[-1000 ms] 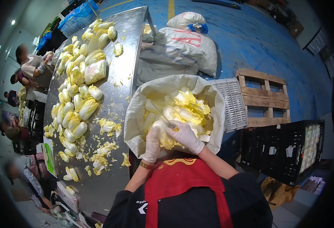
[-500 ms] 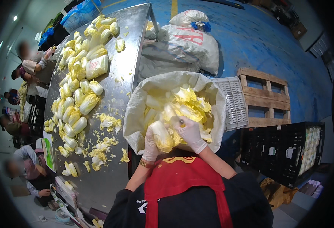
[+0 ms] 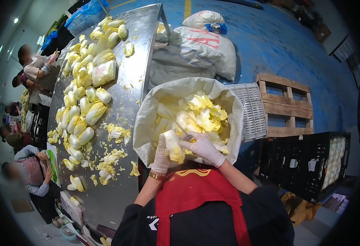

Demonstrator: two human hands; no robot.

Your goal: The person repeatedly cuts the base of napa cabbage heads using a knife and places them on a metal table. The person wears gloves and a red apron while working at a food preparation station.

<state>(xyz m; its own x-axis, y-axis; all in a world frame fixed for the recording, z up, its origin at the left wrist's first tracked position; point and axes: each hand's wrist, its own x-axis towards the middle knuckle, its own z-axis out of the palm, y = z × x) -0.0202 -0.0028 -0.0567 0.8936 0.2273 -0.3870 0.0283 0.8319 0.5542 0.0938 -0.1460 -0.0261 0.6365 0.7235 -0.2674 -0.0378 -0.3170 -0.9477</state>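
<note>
Left of the person, the long steel table carries rows of pale yellow cabbages. The white-gloved left hand cups a pale trimmed cabbage head from below, its grip closed around the base. The head stands roughly upright, its long axis running away from the person, over the open white woven sack. The white-gloved right hand presses against the head's right side, fingers curled; both hands touch it.
</note>
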